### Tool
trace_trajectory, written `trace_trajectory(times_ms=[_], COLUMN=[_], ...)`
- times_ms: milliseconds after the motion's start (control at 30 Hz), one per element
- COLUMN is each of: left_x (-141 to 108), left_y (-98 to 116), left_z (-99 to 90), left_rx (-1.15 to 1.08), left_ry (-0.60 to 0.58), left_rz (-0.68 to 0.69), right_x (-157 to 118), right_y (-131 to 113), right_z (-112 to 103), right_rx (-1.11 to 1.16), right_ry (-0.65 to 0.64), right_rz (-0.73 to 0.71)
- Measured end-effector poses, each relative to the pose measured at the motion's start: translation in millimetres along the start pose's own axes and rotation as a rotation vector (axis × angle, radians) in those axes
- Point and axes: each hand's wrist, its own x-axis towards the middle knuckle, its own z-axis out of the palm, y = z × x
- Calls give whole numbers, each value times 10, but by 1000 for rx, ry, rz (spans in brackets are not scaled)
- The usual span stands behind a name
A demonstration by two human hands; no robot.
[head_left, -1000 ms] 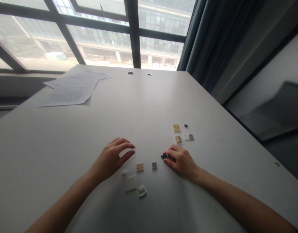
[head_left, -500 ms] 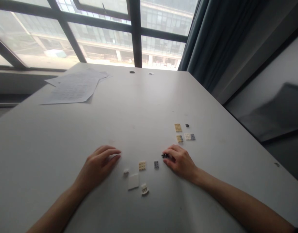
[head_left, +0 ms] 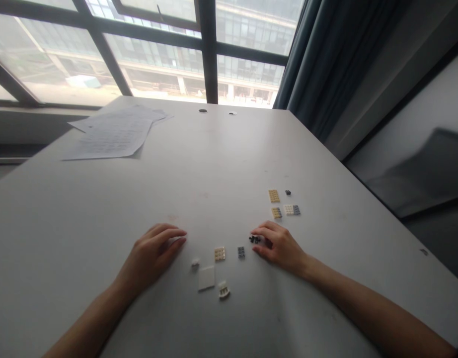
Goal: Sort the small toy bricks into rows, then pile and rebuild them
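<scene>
While my right fingers [head_left: 262,231] stand parted around the dark piece [head_left: 255,239], my left fingers [head_left: 173,232] apart and empty, I'd best pinch gently.

On the tabletop [head_left: 199,169], the left hand [head_left: 152,251] is left of the frame's centre and the right hand [head_left: 275,243] is right of it, with small bricks [head_left: 254,239] between its thumb and fingers; in the gap between the hands, slightly lower, two plates [head_left: 220,254] sit side by side (the left one just above a tile [head_left: 206,278], itself between a nub [head_left: 195,263] at upper left and a clip [head_left: 224,292] at lower right). Beyond the right hand, four blocks [head_left: 274,196] form two rows of two. Papers [head_left: 110,136] lie at upper left, before the window [head_left: 154,64], with the curtain [head_left: 303,69] at upper right.
</scene>
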Motion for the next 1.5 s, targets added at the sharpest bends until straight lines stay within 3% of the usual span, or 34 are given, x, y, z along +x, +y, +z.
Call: trace_trajectory(times_ms=[167, 467, 1167, 1300, 1500], left_x=[6, -12, 22, 26, 16], left_y=[10, 2, 33, 39, 3], left_z=[0, -7, -13, -18, -8], left_rx=[3, -11, -8, -2, 17], left_ry=[-6, -23, -33, -39, -52], left_rz=[-5, 8, -14, -18, -17], right_x=[-58, -52, -5, -104, -461], right_y=[21, -43, -93, 40, 437], right_z=[-58, 29, 134, 26, -408], right_rx=[-22, -84, -153, -129, -109], right_ry=[5, 58, 98, 84, 71], right_rz=[65, 107, 70, 29, -6])
